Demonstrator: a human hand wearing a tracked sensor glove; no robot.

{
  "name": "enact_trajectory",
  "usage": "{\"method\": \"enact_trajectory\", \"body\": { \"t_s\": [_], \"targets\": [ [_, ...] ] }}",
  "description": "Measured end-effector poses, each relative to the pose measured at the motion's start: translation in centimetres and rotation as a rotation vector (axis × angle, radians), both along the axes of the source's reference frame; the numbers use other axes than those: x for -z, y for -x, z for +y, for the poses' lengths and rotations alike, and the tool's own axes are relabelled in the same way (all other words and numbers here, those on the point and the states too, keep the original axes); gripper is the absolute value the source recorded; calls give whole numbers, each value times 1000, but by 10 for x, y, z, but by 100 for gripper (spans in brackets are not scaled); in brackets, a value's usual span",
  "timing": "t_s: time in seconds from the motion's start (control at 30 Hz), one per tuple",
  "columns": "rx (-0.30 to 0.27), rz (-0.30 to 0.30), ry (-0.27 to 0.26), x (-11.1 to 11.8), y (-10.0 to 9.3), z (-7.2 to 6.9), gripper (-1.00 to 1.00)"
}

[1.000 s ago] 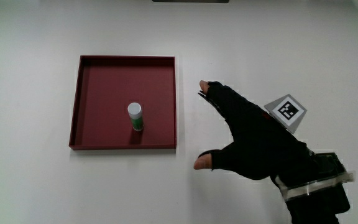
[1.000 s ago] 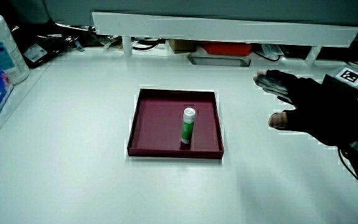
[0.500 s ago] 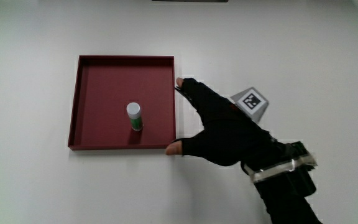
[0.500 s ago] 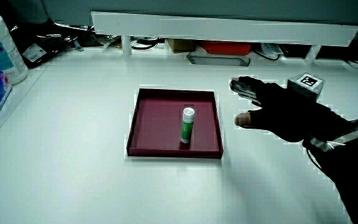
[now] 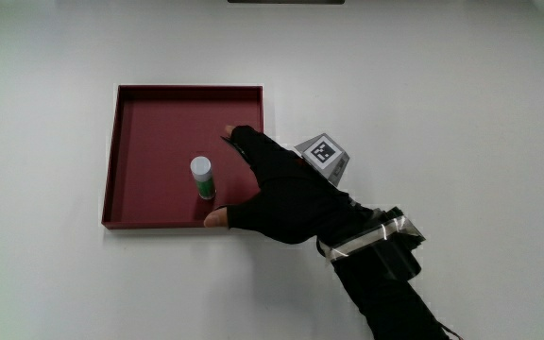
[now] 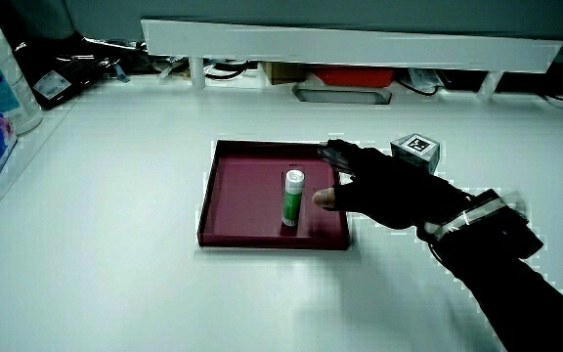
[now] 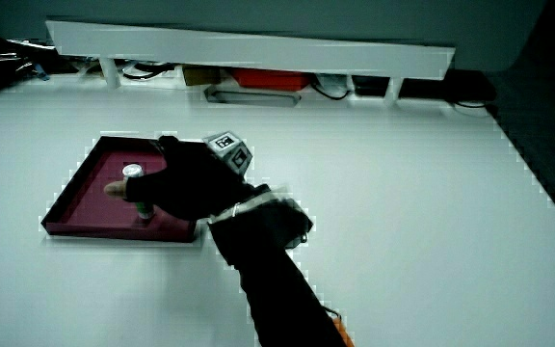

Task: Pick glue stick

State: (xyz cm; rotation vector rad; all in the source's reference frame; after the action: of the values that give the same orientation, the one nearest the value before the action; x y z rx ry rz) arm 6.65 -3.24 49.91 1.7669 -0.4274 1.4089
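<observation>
From above, we see the glue stick (image 5: 202, 177) standing upright in the red tray (image 5: 149, 119), our hand (image 5: 286, 194) over the tray beside it, fingers spread, holding nothing. In both side views, thumb and fingers flank the stick without touching.

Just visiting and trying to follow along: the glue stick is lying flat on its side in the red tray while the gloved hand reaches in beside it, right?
Not quite. The glue stick stands upright on its base, white cap up, as a side view shows. The rest holds: it is in the red tray, and the hand reaches in beside it with spread fingers.
</observation>
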Motion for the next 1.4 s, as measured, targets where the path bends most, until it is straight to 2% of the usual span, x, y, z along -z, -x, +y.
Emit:
{"method": "enact_trajectory", "body": {
  "t_s": [0.07,0.1,0.2,0.27,0.3,0.4,0.43,0.5,0.57,0.67,0.77,1.13,1.2,1.27,1.3,1.37,1.4],
  "targets": [
    [-12,-19,16,-5,5,0,0],
    [-16,1,32,-7,7,0,0],
    [-21,-29,29,-16,15,0,0],
    [-24,-23,26,-20,19,1,0],
    [-28,-22,48,-21,20,2,0],
    [-24,-40,66,-29,27,3,0],
    [-23,-32,52,-32,28,3,0],
    [-24,-24,71,-34,29,5,0],
    [-25,-16,63,-38,31,5,0],
    [-44,-40,79,-44,31,7,0],
    [-74,-33,69,-44,30,8,9],
    [-236,-83,20,-45,27,13,42],
    [-259,-74,19,-47,26,14,48],
    [-289,-90,22,-47,25,16,55],
    [-292,-90,11,-48,26,16,58],
    [-304,-54,-18,-45,25,17,64],
    [-309,-61,-32,-44,26,18,67]
  ]
}}
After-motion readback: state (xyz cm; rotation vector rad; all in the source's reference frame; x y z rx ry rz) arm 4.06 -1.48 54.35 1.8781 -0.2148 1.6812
